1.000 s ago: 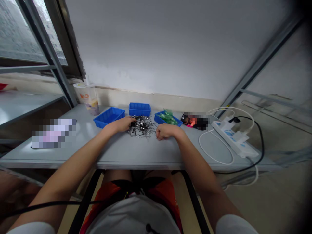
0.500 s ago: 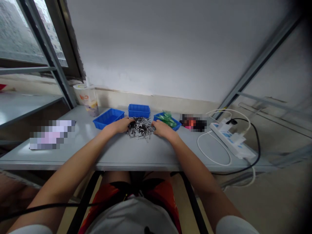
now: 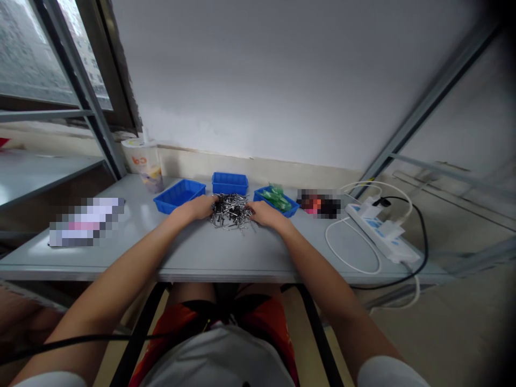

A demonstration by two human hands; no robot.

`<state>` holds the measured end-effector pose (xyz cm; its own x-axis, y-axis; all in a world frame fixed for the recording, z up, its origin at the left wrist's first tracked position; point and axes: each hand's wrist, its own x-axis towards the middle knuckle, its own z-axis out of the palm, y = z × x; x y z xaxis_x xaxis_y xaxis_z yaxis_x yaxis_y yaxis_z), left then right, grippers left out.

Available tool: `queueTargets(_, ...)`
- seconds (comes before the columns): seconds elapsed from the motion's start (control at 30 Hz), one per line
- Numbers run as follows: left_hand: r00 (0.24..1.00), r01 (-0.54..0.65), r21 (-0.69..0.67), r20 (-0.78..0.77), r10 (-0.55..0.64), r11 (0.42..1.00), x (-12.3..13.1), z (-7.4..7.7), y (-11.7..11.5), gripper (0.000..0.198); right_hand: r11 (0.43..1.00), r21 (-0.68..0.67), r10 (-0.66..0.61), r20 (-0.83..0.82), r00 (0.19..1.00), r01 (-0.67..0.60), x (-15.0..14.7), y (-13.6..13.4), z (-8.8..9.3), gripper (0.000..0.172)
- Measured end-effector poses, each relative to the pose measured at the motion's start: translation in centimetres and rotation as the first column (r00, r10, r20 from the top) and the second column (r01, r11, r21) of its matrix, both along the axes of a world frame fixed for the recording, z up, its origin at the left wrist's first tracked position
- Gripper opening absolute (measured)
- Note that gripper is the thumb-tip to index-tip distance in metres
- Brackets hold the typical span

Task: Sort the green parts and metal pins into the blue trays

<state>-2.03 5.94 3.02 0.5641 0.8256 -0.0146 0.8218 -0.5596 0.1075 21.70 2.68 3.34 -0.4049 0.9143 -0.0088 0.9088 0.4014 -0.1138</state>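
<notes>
A loose heap of thin metal screws or nails (image 3: 230,210), some silvery and some dark, lies on the grey desk (image 3: 226,252). My left hand (image 3: 200,207) rests against the heap's left side, its fingers loosely bent at the edge. From the right, my right hand (image 3: 263,213) touches the heap in the same way, fingers curved and apart from the palm. The fingertips of both hands are partly lost among the metal pieces. Behind the heap stands a blue tray (image 3: 229,184). Another blue tray (image 3: 180,195) is beyond my left hand.
A third blue tray (image 3: 293,211) holds green plastic packets (image 3: 276,198). A drink cup (image 3: 148,167) stands at the back left, near a blurred flat item (image 3: 86,221). On the right lie a blurred dark-and-red item (image 3: 320,204) and a white power strip (image 3: 385,236) with looped cables.
My right hand has shifted slightly left, pressing in on the heap's right edge. My left hand has barely moved. The trays stay where they were.
</notes>
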Motion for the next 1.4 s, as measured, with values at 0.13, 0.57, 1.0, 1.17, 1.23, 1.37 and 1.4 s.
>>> queueTargets(0.13,0.999,0.008,0.049,0.040,-0.010,0.999,0.1,-0.2,0.1,0.045,0.999,0.019,0.040,-0.037,0.999,-0.039,-0.2,0.0,0.0,0.034)
queueTargets(0.57,0.999,-0.034,0.129,0.001,0.034,0.991,0.2,0.4,-0.4,0.037,0.998,0.047,0.046,-0.126,0.991,-0.040,0.0,0.1,-0.1,0.035)
queueTargets(1.0,0.998,0.014,0.228,0.063,-0.029,0.974,1.2,0.9,-1.2,0.032,0.992,0.091,0.100,-0.129,0.987,-0.089,-0.4,0.0,0.0,0.018)
queueTargets(1.17,0.994,0.054,0.252,0.075,-0.075,0.966,1.5,1.0,-1.3,0.030,0.993,0.070,0.111,-0.195,0.974,-0.099,-0.3,-0.2,0.3,0.019)
queueTargets(1.23,0.996,0.029,0.293,0.076,-0.054,0.956,1.2,1.1,-1.2,0.031,0.992,0.066,0.118,-0.197,0.973,-0.107,-0.3,-0.2,0.3,0.020)
queueTargets(1.37,0.995,-0.074,0.338,0.091,0.046,0.938,0.2,1.7,-0.8,0.032,0.992,0.084,0.112,-0.154,0.982,-0.100,-0.6,-0.3,0.4,0.019)
queueTargets(1.4,0.994,-0.091,0.339,0.086,0.065,0.936,0.0,1.8,-0.8,0.032,0.990,0.116,0.103,-0.139,0.985,-0.087,-0.6,-0.3,0.6,0.020)
